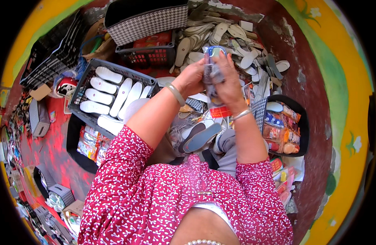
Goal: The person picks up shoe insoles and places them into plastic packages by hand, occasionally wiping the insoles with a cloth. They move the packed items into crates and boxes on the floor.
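In front of my chest I hold a long clear plastic packet (pixel 211 75) upright. Its contents look dark, with blue and green at the top end and a red strip at the bottom; their kind is hard to make out. My left hand (pixel 193 76) grips its left side, the fingertips hidden behind it. Across its right side lies my right hand (pixel 229 81), slightly blurred, its fingers closed on the plastic. Below my hands, grey-blue insoles (pixel 201 137) rest by my lap.
A dark crate of white insoles (pixel 99 96) stands at left. A heap of loose insoles (pixel 220 33) lies ahead. A houndstooth-patterned bin (pixel 149 25) sits atop another crate (pixel 145 55). At right, a black-rimmed basket (pixel 301 134) holds coloured packets. Another basket (pixel 75 153) is at lower left.
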### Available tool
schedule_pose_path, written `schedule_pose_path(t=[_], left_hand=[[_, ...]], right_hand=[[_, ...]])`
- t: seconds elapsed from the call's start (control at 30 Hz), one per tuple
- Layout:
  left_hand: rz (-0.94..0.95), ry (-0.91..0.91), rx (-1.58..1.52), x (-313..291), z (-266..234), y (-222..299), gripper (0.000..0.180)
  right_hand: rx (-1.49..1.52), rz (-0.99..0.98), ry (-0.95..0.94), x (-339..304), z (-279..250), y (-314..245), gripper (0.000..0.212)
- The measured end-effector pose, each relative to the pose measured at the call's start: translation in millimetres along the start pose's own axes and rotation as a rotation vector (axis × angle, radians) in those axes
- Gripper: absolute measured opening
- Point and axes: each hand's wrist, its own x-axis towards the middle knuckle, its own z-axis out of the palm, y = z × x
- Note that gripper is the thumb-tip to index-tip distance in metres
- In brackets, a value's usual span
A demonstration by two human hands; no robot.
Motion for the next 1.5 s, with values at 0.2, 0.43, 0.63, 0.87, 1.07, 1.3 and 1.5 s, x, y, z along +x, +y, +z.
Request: schedule_pose_path(t=[0.2,0.43,0.63,0.87,1.07,1.3,1.5], left_hand=[[0.345,0.067,-0.037,-25,-32,49,0.029],[0.869,0.348,-0.065,-179,-94,150,0.026],[1.163,0.811,0.027,-456,-230,193,0.027],[1.166,1.428,0.063,-608,-296,97,0.021],[0.771,1.653,0.083,-579,-370,32,0.017],[0.026,1.785,0.744,-539,-506,-52,0.043],[-0.111,1.769,0.486,-518,-531,-85,0.04]], right_hand=[[0.161,-0.012,-0.088,-4,22,-35,0.06],[0.568,0.372,-0.165,-33,42,-64,0.05],[1.105,0.612,-0.081,-15,84,-114,0.037],[1.151,0.409,-0.299,21,105,-207,0.038],[1.024,0.253,-0.581,3,149,-253,0.038],[0.944,0.318,-0.58,1,157,-277,0.041],[0.853,0.262,-0.625,-5,152,-281,0.043]])
